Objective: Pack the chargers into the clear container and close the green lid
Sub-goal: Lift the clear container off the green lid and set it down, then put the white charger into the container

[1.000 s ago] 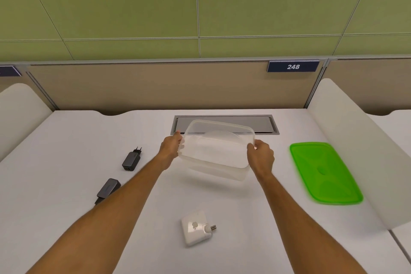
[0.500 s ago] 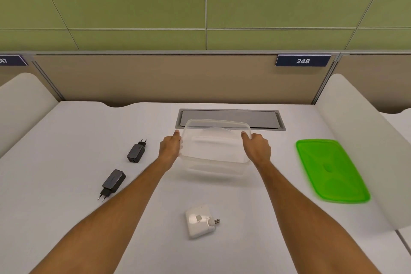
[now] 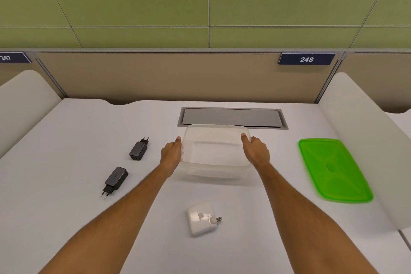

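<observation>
The clear container [image 3: 216, 151] stands upright and empty in the middle of the white desk. My left hand [image 3: 172, 151] grips its left side and my right hand [image 3: 255, 151] grips its right side, thumbs over the rim. The green lid [image 3: 333, 169] lies flat to the right. Two black chargers lie on the left: one [image 3: 138, 150] farther back, one [image 3: 115, 179] nearer with its plug pins toward me. A white charger [image 3: 201, 220] lies in front of the container, between my forearms.
A grey cable hatch [image 3: 232, 117] is set into the desk just behind the container. White rounded dividers stand at the left [image 3: 24, 100] and right [image 3: 364, 140] edges. A beige partition with the sign 248 [image 3: 306, 59] closes the back.
The container was tilted and held off the desk; it has come down level onto the desk. Both hands stay on its sides.
</observation>
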